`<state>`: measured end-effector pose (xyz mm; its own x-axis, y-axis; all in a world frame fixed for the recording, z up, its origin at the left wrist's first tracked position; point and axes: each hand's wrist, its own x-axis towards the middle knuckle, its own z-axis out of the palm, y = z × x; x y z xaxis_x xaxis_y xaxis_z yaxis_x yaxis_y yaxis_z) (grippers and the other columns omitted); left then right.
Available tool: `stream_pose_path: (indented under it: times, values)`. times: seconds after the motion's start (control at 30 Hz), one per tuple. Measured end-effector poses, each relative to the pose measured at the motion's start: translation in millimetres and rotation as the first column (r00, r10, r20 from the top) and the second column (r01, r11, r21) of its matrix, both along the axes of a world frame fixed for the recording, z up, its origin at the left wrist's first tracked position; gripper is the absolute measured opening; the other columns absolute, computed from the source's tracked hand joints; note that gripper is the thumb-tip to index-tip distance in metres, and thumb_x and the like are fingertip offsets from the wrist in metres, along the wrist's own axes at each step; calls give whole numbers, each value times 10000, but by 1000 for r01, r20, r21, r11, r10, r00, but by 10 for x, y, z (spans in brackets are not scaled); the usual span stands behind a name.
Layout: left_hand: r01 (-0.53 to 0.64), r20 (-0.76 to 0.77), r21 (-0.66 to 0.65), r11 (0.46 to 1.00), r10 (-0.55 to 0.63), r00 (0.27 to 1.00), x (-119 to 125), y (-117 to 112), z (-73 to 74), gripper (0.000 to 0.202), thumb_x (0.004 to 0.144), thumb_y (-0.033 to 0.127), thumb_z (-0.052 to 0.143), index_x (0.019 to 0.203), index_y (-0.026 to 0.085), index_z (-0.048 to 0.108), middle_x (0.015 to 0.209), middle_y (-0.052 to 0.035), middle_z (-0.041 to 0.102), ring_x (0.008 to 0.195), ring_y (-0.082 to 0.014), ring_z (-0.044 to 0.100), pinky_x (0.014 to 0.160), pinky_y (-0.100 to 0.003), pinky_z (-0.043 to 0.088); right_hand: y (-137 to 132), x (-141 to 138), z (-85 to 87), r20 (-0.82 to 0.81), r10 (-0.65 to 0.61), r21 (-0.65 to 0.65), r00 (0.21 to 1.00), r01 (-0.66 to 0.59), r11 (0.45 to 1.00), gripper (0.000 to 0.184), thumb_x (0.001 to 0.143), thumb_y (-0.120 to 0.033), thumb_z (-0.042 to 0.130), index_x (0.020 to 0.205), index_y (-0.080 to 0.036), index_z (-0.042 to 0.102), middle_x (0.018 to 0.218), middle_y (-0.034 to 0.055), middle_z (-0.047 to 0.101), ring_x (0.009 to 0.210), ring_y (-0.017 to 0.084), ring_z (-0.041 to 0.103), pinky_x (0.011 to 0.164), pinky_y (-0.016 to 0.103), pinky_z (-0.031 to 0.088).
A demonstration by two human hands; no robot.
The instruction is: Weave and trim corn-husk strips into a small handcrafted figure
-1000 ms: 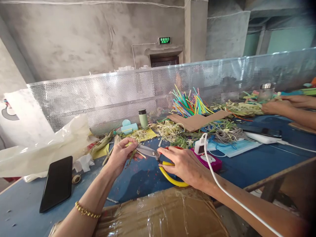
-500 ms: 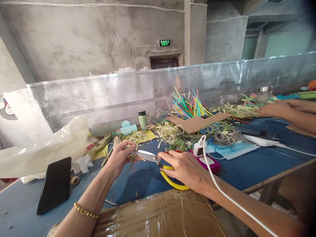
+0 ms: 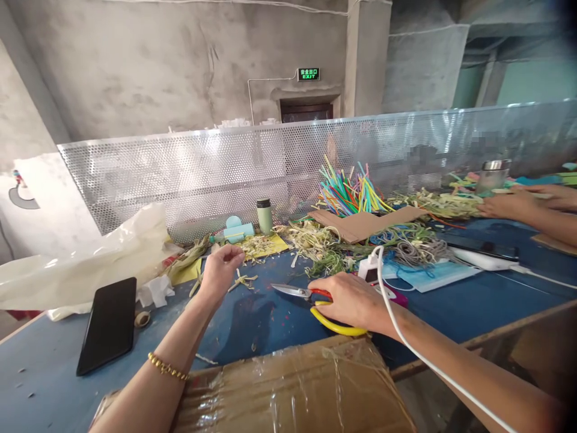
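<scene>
The right hand [image 3: 349, 297] is grasping yellow-and-red-handled scissors [image 3: 295, 291], the blades pointing leftward from that grip; the left hand [image 3: 220, 270] is hovering with fingers bunched, though whether they are pinching anything I cannot tell. Pale green plant strips [image 3: 243, 279] are lying on the blue tabletop [image 3: 279, 325] between the left hand and the blade tips.

Blue tabletop [image 3: 282, 340] carried flat black device [image 3: 108, 325] at left, small round roll [image 3: 142, 319] just beside it, crumpled white tissue [image 3: 155, 291] beyond. Splayed pale-green strips [image 3: 244, 279] lay mid-table; blue face mask [image 3: 444, 276] lay at right.
</scene>
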<state>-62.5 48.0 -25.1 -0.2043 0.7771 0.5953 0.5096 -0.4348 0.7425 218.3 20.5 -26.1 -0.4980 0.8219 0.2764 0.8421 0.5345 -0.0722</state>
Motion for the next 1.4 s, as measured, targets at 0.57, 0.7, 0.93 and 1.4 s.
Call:
stream_pose_path:
  times: [0.57, 0.7, 0.93, 1.4]
  values:
    - [258, 455, -160, 953, -161, 876, 109, -113, 32, 266, 627, 348, 752, 652, 123, 612, 610, -32, 639, 495, -83, 496, 495, -210, 340, 154, -296, 16, 193, 221, -22, 956, -221, 975, 222, 791, -283, 582, 940, -218, 734, 864, 86, 718, 832, 236, 667, 648, 287, 406]
    - [325, 419, -192, 926, -222, 880, 142, -148, 38, 280, 618, 360, 766, 642, 120, 624, 595, -27, 627, 495, -85, 489, 492, -212, 335, 192, -436, 277, -34, 207, 132, 978, -201, 971, 212, 846, -322, 584, 887, -189, 744, 842, 85, 712, 769, 193, 646, 665, 286, 424]
    - [322, 145, -235, 917, -294, 945, 209, -161, -40, 230, 653, 313, 734, 541, 137, 637, 498, 0, 565, 488, -105, 470, 497, -228, 338, 438, -966, 163, -598, 272, -224, 754, -482, 847, 185, 835, -187, 585, 974, -130, 693, 700, 25, 680, 519, 105, 599, 505, 216, 468]
    - [72, 64, -237, 969, -58, 996, 89, -113, -20, 126, 703, 291, 610, 653, 178, 635, 585, -34, 665, 502, -169, 586, 508, -266, 399, 890, -428, 310, -292, -92, 365, 952, 200, 909, 248, 913, -113, 417, 942, -113, 663, 942, 145, 676, 874, 204, 626, 749, 289, 433]
